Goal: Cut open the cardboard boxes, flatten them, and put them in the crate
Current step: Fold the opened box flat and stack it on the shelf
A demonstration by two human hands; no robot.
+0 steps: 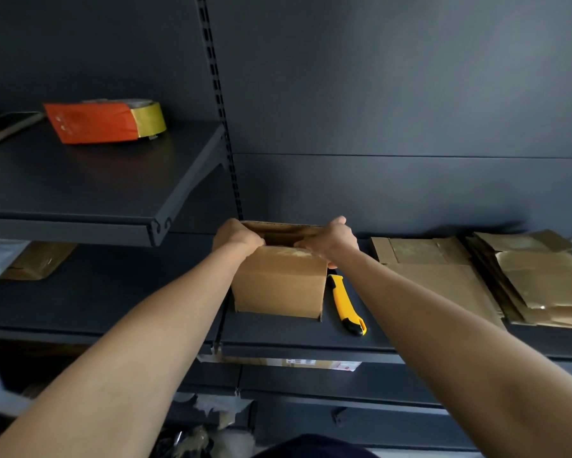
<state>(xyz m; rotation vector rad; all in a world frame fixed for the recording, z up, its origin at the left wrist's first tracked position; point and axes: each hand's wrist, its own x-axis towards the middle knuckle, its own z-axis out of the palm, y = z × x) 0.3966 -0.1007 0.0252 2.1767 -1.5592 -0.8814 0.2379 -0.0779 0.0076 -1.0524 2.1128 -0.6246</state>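
Far left, up on the dark metal upper shelf point(79, 180), an orange flat packet point(89, 125) lies against a roll of yellow tape point(150, 119). Below it, in the shade, there's a brown cardboard piece point(36, 261) on the dark lower shelf point(294, 335).

Now the middle: the left hand point(236, 238) is on the top left edge of the small brown cardboard box point(279, 282), fingers curled over the flap and gripping it. The box stands upright on the lower shelf, close to the back wall, and a dark gap shows between its top flaps. The right hand point(332, 241) grips the top right edge the same way, fingers hooked over the flap.

Just right of the box, flat on the shelf, lies a yellow utility knife with a black end point(345, 304), no hand on it. Further right, flattened brown cardboard sheets point(443, 276) lie stacked, and a second, thicker pile of flattened cardboard point(542, 285) runs to the edge of view.
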